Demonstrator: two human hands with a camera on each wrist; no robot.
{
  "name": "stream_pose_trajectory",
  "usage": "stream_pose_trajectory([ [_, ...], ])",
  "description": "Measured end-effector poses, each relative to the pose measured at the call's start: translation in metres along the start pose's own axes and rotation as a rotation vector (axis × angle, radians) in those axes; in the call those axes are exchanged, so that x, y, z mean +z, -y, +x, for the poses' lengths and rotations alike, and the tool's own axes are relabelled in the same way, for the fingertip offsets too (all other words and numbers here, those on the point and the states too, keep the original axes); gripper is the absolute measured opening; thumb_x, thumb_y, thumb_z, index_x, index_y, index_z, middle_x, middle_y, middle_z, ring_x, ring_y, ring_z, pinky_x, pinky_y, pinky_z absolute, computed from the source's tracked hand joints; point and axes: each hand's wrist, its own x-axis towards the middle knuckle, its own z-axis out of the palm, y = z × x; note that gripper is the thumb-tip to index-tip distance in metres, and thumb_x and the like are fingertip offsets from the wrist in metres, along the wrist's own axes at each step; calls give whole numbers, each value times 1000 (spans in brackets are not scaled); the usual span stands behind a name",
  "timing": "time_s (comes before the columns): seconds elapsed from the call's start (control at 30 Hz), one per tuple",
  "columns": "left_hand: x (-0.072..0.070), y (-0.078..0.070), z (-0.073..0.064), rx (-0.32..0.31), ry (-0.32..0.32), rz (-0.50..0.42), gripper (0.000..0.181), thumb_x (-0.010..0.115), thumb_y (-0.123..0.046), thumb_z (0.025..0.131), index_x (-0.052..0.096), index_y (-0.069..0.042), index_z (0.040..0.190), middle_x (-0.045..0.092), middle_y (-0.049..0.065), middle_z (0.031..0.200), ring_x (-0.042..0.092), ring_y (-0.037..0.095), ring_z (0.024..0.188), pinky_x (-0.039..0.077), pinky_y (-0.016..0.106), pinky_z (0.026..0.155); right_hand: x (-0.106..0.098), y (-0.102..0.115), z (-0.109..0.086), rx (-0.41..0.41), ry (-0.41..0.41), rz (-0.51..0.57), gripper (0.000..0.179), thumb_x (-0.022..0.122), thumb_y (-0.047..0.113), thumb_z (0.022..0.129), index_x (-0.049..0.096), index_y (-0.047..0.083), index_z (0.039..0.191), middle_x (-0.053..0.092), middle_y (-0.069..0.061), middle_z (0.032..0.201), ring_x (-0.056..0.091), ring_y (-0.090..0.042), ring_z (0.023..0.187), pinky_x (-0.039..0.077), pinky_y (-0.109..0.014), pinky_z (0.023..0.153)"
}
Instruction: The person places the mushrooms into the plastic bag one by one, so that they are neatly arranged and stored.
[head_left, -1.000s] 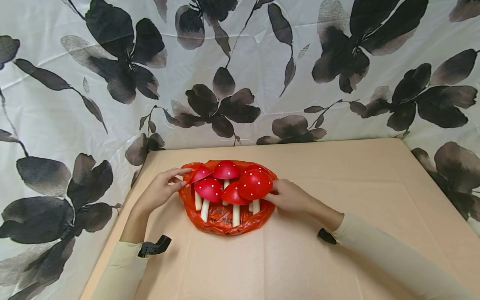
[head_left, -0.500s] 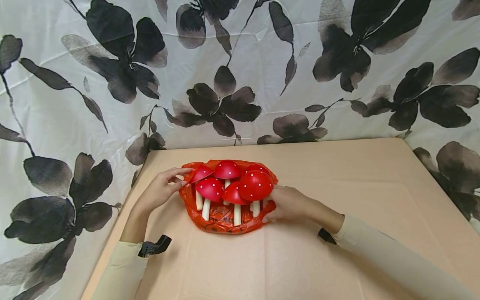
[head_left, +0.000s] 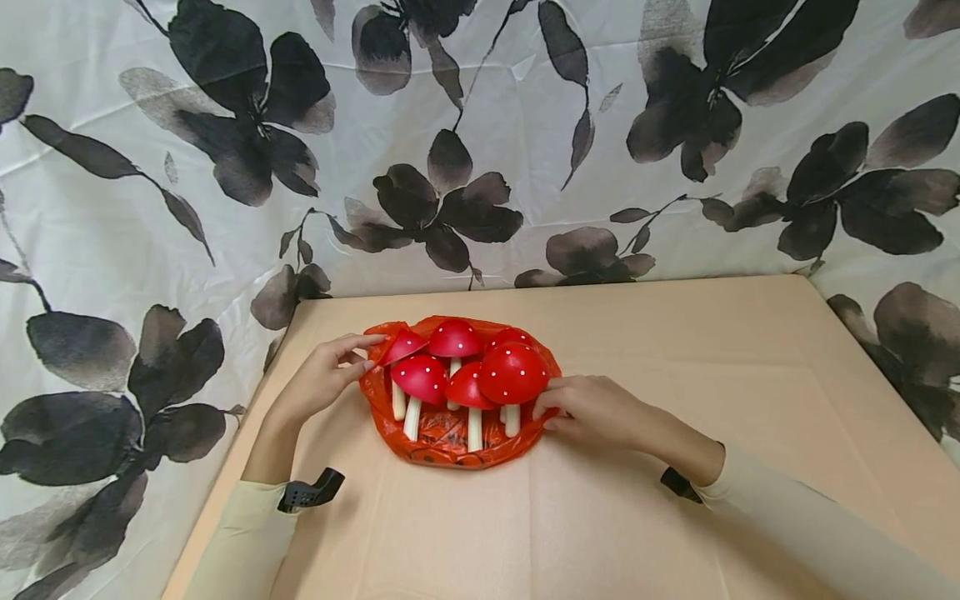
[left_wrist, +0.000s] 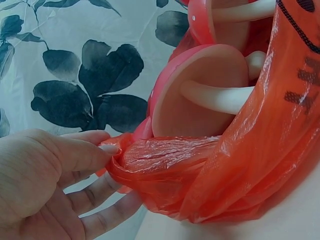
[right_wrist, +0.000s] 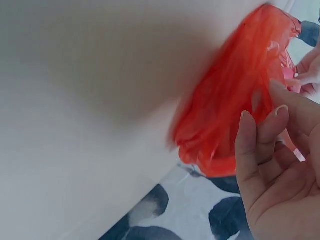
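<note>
An orange-red plastic bag (head_left: 457, 460) lies on the table with its mouth spread wide. Inside sit several toy mushrooms (head_left: 513, 373) with white-dotted red caps and pale stems. At the bag's left edge, my left hand (head_left: 318, 379) pinches the gathered rim between thumb and index finger; the left wrist view shows the bunched plastic (left_wrist: 170, 155) there, the other fingers spread beneath. My right hand (head_left: 611, 412) has its bent fingers and thumb on the bag's right rim, beside the largest cap. In the right wrist view the bag's outer side (right_wrist: 225, 100) faces the camera.
The beige table (head_left: 675, 350) extends to both sides and in front of the bag. Behind it hangs a white cloth with dark flowers (head_left: 442, 212). Black wrist straps (head_left: 311, 492) sit at both sleeve cuffs.
My right hand has shifted along the bag's right edge and drawn slightly to the right, pulling the rim outward a little. The left hand keeps its place and the mushrooms barely move.
</note>
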Motion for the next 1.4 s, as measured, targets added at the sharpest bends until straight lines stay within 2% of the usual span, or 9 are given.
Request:
stream_pose_trajectory([
  [0.2,-1,1,0,-5,3,-13,40,63,2,96,67,-10,134,67,12,127,60,27,99,51,24,77,-11,1,-8,98,-44,71,4,80,28,88,78,26,91,67,20,80,56,-2,70,50,-23,66],
  [0.37,0,1,0,0,10,-44,41,65,1,96,65,-9,136,67,13,128,62,28,98,51,22,76,-9,0,-6,236,-171,115,33,81,43,84,61,19,74,50,10,56,41,-7,52,33,-22,49],
  [0.47,0,1,0,1,9,-48,41,66,0,96,65,-9,136,67,13,128,62,28,98,51,22,76,-5,1,-1,331,-217,169,47,83,52,79,54,15,86,52,6,59,46,-9,53,38,-23,50],
  [0.6,1,0,-2,3,9,-39,40,65,-1,96,66,-10,135,67,12,126,62,27,98,51,22,76,0,2,5,400,-239,210,79,80,66,74,52,12,125,68,-1,80,63,-17,68,54,-31,59],
  [0.7,2,-1,-3,5,8,-38,40,64,0,96,66,-10,135,67,12,125,62,27,97,51,22,75,4,2,9,395,-238,186,95,77,71,73,45,17,145,71,-4,109,68,-24,94,60,-41,72],
  [0.77,3,0,-4,7,7,-40,40,64,1,96,66,-10,134,68,12,125,63,27,96,51,22,73,5,2,11,387,-238,166,94,77,71,73,46,19,146,66,-3,127,65,-26,110,60,-46,79],
  [0.97,3,1,-5,5,12,-33,40,62,2,96,66,-10,134,67,12,125,64,28,95,51,23,71,5,3,14,371,-276,136,81,80,63,72,54,16,133,58,0,122,60,-22,109,60,-44,79],
  [1.17,3,2,-3,11,7,-19,40,63,2,96,67,-11,134,68,12,125,64,29,95,52,23,72,0,4,20,281,-288,107,84,80,65,72,54,20,139,56,1,128,51,-20,118,58,-44,83],
  [1.4,4,1,-3,12,3,-14,40,63,2,95,67,-10,133,68,12,124,63,28,95,51,23,73,-8,2,28,140,-163,200,70,80,62,75,57,29,132,54,9,131,53,-15,119,59,-35,81],
])
